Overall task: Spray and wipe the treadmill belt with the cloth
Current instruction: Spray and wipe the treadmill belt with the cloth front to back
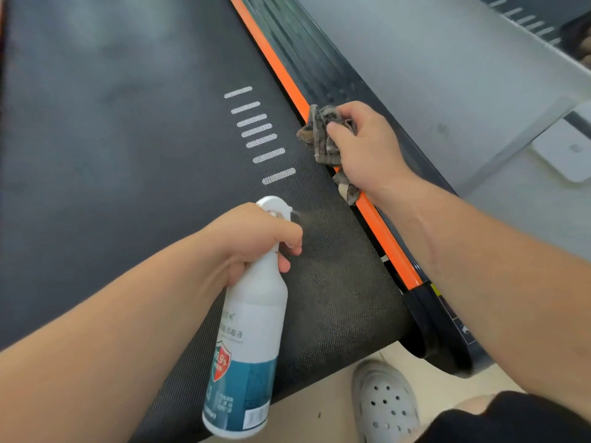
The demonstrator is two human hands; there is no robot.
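left hand (252, 238): grips the neck of the spray bottle (249, 330); fingers curled round the trigger, thumb side hidden behind the white head; nozzle points right and away, faint mist just off the tip over the belt
spray bottle: white body, teal lower label with a red shield badge; tilted, base toward the camera, held above the near part of the belt, not touching it
right hand (364, 145): fingers and thumb bunched tight round the cloth (323, 135); hand sits over the belt's right edge, wrist across the orange strip (387, 241)
cloth: crumpled, grey-brown, mottled; one part sticks out past the fingers onto the belt edge, a tail hangs out under the wrist onto the orange strip
treadmill belt (128, 155): dark, fine mesh texture; fills left and centre; row of short white dashes (259, 135) near its right side, just left of the cloth
side rail (326, 71): dark, ribbed, right of the orange strip; black end cap (438, 334) at the near corner
floor (319, 410): pale, below the belt end
shoe (383, 401): grey perforated clog, bottom right, beside the end cap
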